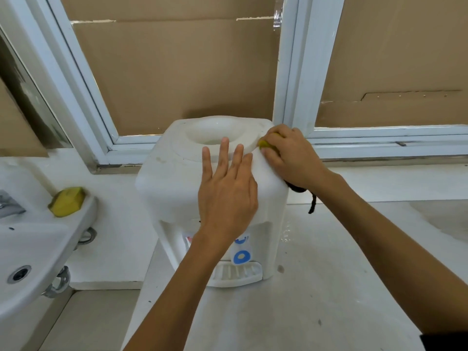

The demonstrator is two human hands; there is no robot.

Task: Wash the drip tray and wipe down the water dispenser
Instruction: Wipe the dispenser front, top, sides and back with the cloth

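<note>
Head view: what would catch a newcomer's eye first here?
The white dispenser stands mid-frame on the counter. The left hand lies flat on its top, while the right hand presses a yellow sponge to its top right corner. Another sponge sits on the sink, left.

White dispenser, yellow sponges

The water dispenser (174, 183) and drip tray (236, 273) are white, with blue ring markings (241, 257); a yellow sponge (268, 145) sits in the right hand (291, 155), another yellow sponge (67, 200) on the white sink (38, 239) edge.
</note>
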